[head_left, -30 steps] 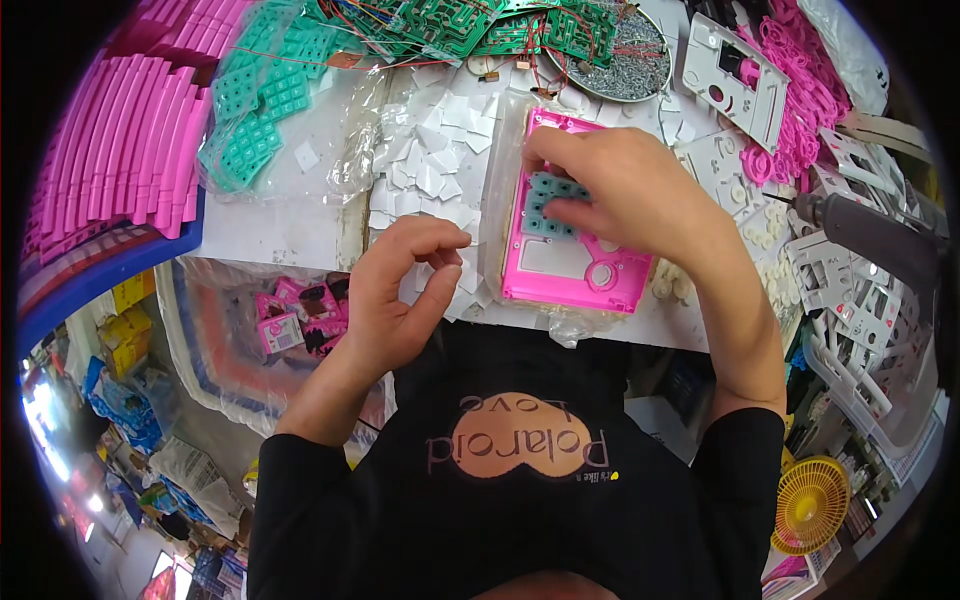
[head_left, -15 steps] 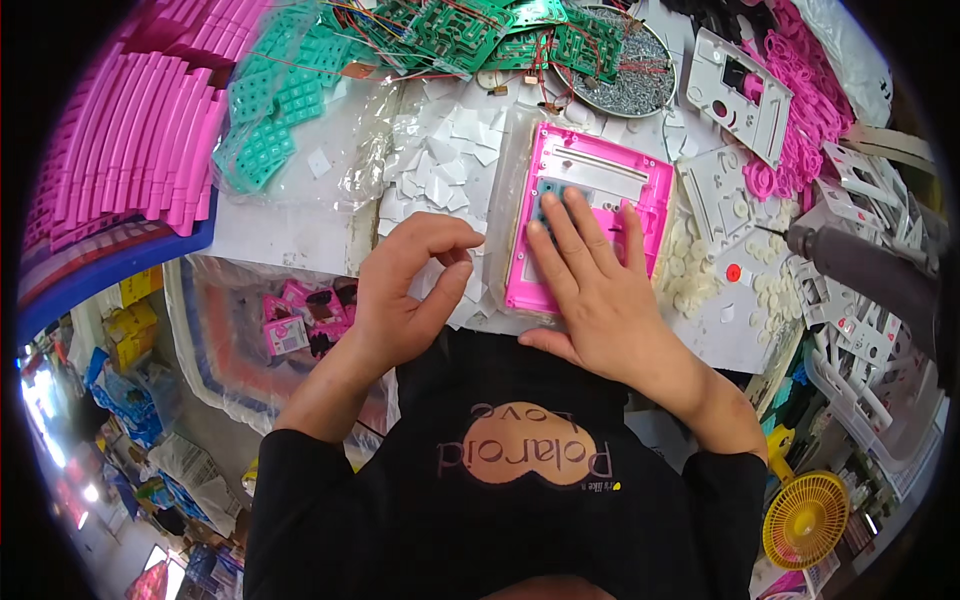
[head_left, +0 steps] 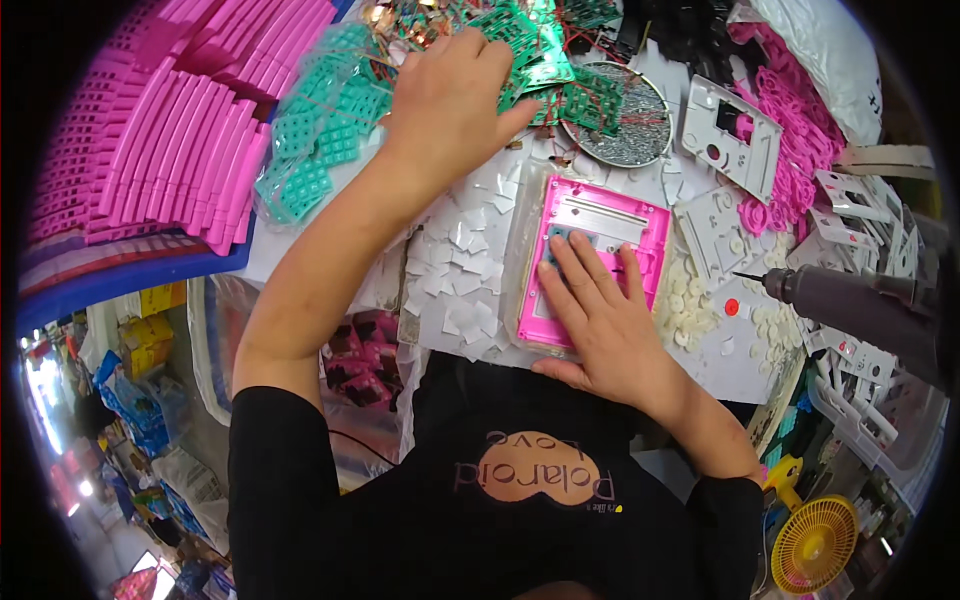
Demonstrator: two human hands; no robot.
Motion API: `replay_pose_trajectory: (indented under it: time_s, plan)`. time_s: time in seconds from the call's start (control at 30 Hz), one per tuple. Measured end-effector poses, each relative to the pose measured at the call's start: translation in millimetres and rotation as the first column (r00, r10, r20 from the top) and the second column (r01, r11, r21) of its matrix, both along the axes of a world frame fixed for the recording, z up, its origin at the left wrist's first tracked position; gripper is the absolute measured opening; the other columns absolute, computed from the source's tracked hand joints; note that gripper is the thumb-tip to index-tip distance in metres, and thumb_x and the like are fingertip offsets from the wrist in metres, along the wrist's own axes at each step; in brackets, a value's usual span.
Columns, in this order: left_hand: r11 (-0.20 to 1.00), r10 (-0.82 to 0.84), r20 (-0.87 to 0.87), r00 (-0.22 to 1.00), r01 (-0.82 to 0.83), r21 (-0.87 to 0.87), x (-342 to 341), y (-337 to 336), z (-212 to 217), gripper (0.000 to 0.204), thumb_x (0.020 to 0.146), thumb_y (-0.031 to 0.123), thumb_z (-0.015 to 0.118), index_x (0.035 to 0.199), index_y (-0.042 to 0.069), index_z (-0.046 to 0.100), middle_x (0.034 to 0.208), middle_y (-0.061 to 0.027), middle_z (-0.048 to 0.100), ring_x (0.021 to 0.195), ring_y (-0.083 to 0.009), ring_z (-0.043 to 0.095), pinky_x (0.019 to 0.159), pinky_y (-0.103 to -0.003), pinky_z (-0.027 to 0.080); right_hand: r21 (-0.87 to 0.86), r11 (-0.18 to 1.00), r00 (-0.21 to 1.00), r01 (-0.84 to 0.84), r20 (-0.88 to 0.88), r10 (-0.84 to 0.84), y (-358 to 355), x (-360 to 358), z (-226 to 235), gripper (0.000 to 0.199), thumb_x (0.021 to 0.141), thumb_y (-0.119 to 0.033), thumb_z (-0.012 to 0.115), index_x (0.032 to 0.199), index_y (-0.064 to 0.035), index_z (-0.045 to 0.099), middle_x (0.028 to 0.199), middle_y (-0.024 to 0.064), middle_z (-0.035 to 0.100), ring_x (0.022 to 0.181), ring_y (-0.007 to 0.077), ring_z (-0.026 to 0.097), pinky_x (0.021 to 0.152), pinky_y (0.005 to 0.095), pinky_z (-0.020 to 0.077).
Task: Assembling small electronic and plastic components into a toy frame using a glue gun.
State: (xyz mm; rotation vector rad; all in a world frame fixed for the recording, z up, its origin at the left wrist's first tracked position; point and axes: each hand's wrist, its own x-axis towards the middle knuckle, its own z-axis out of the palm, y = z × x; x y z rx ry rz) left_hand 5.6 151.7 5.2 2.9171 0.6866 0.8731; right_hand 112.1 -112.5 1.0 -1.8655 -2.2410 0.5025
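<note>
My right hand [head_left: 605, 315] lies flat with fingers spread on a pink plastic housing [head_left: 532, 328]. Under its fingertips a bluish-grey rubber keypad [head_left: 558, 232] partly shows inside the housing. My left hand [head_left: 455, 100] reaches to the far side of the table, over a heap of green circuit boards [head_left: 540, 50] with thin wires. Its thumb sticks out away from the bent fingers, whose tips are hidden; nothing shows held in it. Left of that wrist lie teal rubber keypads [head_left: 330, 140] in clear plastic.
A round tray of small metal screws [head_left: 640, 120] stands behind the housing. White paper pieces [head_left: 465, 250] lie left of it, whitish buttons [head_left: 685, 305] right. An electric screwdriver [head_left: 840, 295] juts in from the right. Pink housings [head_left: 170, 150] fill a blue crate [head_left: 130, 290].
My left hand has moved from beside the housing up and away to the circuit boards. My right hand stays flat on the housing. The whole view has shifted slightly.
</note>
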Motion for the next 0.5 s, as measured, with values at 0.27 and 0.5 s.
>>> replay_pose_trajectory:
  time_s: [0.27,0.5]
  plan:
    - [0.954,0.239,-0.312,0.92,-0.282,-0.102,-11.5,25.5,23.8,0.028,0.084,0.029,0.069,0.09,0.001,0.065,0.084,-0.0201,0.069,0.077,-0.0403,0.066,0.066,-0.049,0.051,0.21,0.97,0.958,0.118,-0.281,-0.056,-9.9,13.4,17.6,0.068,0.077,-0.043,0.081,0.133,-0.0079,0.062,0.147,0.0175,0.051,0.14,0.0414,0.042,0.113,0.0655,0.0268]
    - [0.669,0.578,0.459,0.675,-0.07,-0.74,-135.0,79.5,60.1,0.015,0.092,0.017,0.067,0.094,0.002,0.067,0.086,-0.0097,0.073,0.075,-0.0206,0.07,0.062,-0.032,0.052,0.334,0.928,0.919,0.167,-0.394,-0.023,-5.8,24.4,28.5,0.05,0.074,-0.032,0.084,0.115,-0.0058,0.071,0.127,0.012,0.066,0.123,0.0376,0.056,0.112,0.0618,0.0319]
